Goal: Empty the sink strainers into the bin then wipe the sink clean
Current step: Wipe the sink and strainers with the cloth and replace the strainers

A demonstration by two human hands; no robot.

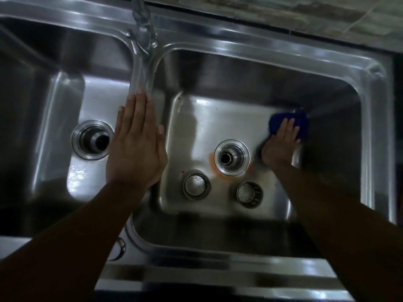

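Note:
I look down into a steel double sink [218, 43]. My right hand [280, 144] presses a blue cloth [299, 123] flat against the floor of the right basin, near its right wall. My left hand [137, 147] lies flat with straight fingers on the divider between the two basins. Two strainers sit loose on the right basin's floor: one [197, 185] upside down, the other a perforated basket [249, 194]. Both drains, the left drain [92, 139] and the right drain [231, 157], are uncovered. An orange stain [214, 168] rings the right drain.
The tap [141, 46] rises from the back rim and its spout hangs over the divider, just beyond my left fingertips. A small round fitting [118, 248] sits on the front rim. A stone-patterned worktop [305, 12] runs behind the sink.

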